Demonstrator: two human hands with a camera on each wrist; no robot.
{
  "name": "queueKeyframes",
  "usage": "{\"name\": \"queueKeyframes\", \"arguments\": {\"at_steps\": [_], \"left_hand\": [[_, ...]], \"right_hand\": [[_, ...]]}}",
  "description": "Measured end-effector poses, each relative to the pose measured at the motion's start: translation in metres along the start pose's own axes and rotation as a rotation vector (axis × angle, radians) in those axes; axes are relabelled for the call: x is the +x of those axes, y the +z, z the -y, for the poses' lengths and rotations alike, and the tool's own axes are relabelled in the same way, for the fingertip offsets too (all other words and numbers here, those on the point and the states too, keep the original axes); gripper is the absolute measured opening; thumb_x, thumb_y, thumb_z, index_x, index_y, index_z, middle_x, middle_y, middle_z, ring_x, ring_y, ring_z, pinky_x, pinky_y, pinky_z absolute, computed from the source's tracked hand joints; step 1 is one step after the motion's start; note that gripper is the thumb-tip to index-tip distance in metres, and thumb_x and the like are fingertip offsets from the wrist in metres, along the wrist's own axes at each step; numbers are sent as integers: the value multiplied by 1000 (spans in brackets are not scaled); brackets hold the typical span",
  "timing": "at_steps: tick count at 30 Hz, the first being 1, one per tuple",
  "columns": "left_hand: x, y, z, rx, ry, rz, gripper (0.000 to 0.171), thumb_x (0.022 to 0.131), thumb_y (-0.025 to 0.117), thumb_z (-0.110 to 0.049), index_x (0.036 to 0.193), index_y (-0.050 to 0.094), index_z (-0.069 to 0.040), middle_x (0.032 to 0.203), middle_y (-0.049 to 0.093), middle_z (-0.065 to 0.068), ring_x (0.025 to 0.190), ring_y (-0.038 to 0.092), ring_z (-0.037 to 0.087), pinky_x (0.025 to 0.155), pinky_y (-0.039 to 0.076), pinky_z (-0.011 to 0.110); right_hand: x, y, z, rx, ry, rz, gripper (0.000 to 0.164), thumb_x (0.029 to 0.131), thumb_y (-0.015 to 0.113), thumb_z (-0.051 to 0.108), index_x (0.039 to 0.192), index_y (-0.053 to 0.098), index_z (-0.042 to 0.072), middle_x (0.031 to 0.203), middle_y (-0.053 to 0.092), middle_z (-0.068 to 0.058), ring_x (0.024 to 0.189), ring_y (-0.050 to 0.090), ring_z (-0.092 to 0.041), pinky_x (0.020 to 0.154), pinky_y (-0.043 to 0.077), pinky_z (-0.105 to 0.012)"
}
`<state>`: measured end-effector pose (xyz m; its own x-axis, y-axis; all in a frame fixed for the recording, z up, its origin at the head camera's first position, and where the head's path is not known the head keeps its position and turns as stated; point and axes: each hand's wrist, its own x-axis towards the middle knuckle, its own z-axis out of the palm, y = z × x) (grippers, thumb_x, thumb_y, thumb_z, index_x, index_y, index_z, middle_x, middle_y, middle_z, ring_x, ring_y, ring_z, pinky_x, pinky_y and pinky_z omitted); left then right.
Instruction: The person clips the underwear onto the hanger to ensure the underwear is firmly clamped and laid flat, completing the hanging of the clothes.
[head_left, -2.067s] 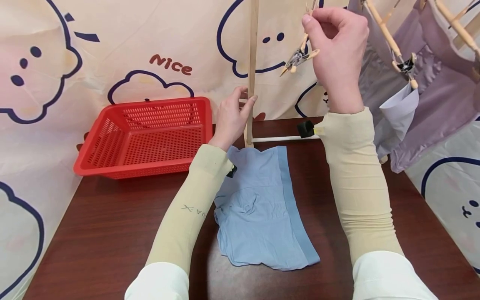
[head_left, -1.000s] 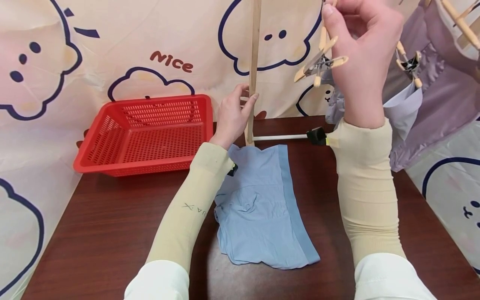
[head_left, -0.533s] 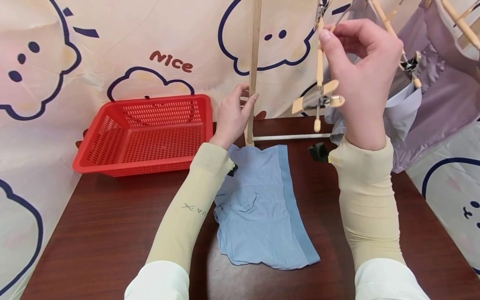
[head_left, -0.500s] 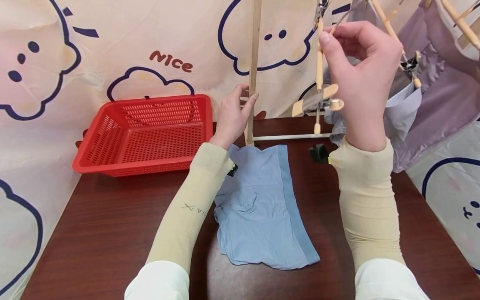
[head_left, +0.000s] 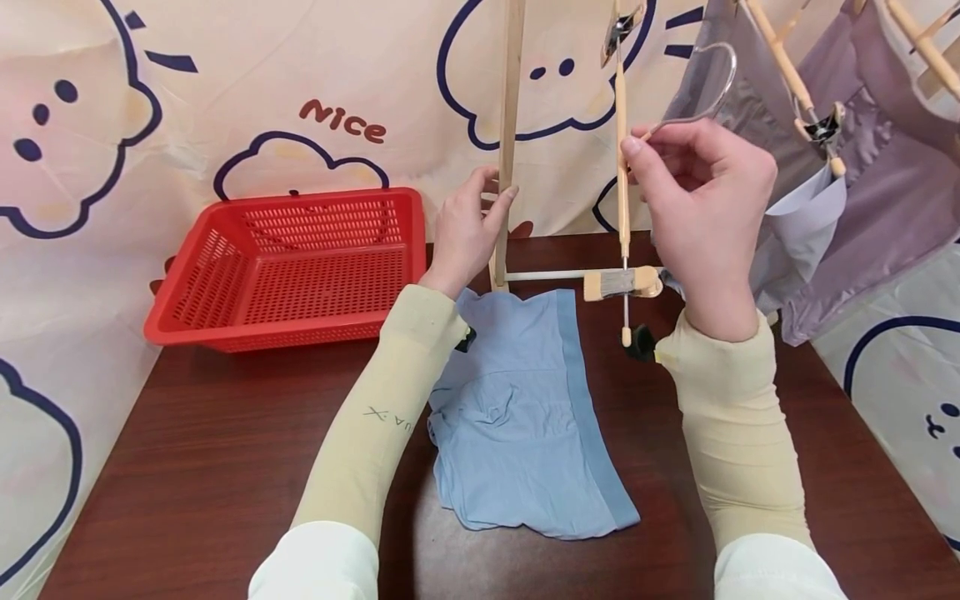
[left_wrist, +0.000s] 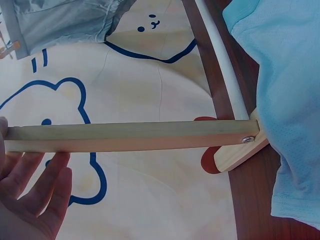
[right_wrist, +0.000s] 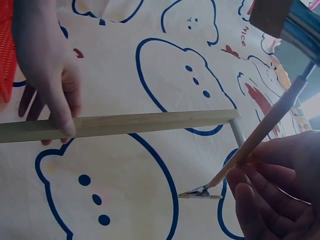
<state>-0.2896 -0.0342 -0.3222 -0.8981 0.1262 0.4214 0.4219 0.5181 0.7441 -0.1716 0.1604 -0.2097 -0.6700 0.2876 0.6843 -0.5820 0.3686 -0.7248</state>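
My left hand (head_left: 468, 229) grips the upright wooden post (head_left: 508, 100) of a rack, thumb in front and fingers behind, as the right wrist view also shows. My right hand (head_left: 701, 204) pinches a wooden clip hanger (head_left: 622, 187) at its middle, where the metal hook (head_left: 729, 79) begins. The hanger's bar points up and down in the head view, with one clip (head_left: 622, 284) near its lower end and another clip (head_left: 621, 32) near the top. Below my hands a light blue garment (head_left: 517, 417) with a darker band along one side lies flat on the table.
A red perforated basket (head_left: 300, 275) stands at the back left of the brown table (head_left: 247, 467). Lilac clothes (head_left: 885, 167) and a grey garment (head_left: 806, 208) hang from clip hangers at the right. A white rod (head_left: 555, 274) runs from the post's foot. A patterned cloth stands behind.
My right hand first rose to the right, then came down with the hanger, whose bar now hangs straighter and lower and whose hook shows. My left hand has stayed on the post.
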Motion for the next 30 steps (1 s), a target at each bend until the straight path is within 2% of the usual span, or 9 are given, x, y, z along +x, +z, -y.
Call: {"name": "queueKeyframes", "arguments": {"at_steps": [7, 14, 22, 27, 30], "left_hand": [[0, 1, -1, 11, 4, -4, 43, 103, 62, -37, 138, 57, -14, 125, 68, 3, 105, 69, 16, 86, 56, 29], [1, -2, -1, 11, -6, 29, 44, 103, 62, -37, 140, 56, -14, 126, 67, 3, 106, 68, 16, 86, 56, 28], [1, -7, -1, 26, -6, 62, 43, 103, 61, -37, 139, 55, -13, 125, 67, 4, 104, 68, 17, 86, 56, 28], [2, -6, -1, 29, 2, 63, 44, 103, 61, -38, 139, 56, -13, 125, 68, 4, 103, 68, 16, 86, 55, 27], [2, -6, -1, 25, 1, 58, 44, 103, 61, -39, 139, 56, -13, 124, 68, 4, 103, 69, 16, 86, 55, 27]], "right_hand": [[-8, -8, -21, -56, 0, 37, 13, 88, 79, 11, 94, 79, -1, 94, 76, -8, 65, 66, -14, 64, 52, -21], [-26, -14, -38, -51, -85, 73, 15, 89, 79, 9, 98, 78, -3, 88, 75, -7, 64, 66, -14, 63, 53, -21], [-52, -16, -30, -135, -9, 130, 11, 87, 79, 1, 97, 78, -4, 85, 75, -10, 67, 65, -7, 65, 49, -17], [-65, -21, -29, -170, -11, 195, 9, 86, 79, -1, 94, 77, -5, 78, 72, -14, 65, 62, -4, 63, 47, -16], [-72, -24, -36, -201, -8, 231, 10, 85, 80, -1, 94, 77, -4, 78, 72, -14, 65, 62, -3, 64, 48, -16]]}}
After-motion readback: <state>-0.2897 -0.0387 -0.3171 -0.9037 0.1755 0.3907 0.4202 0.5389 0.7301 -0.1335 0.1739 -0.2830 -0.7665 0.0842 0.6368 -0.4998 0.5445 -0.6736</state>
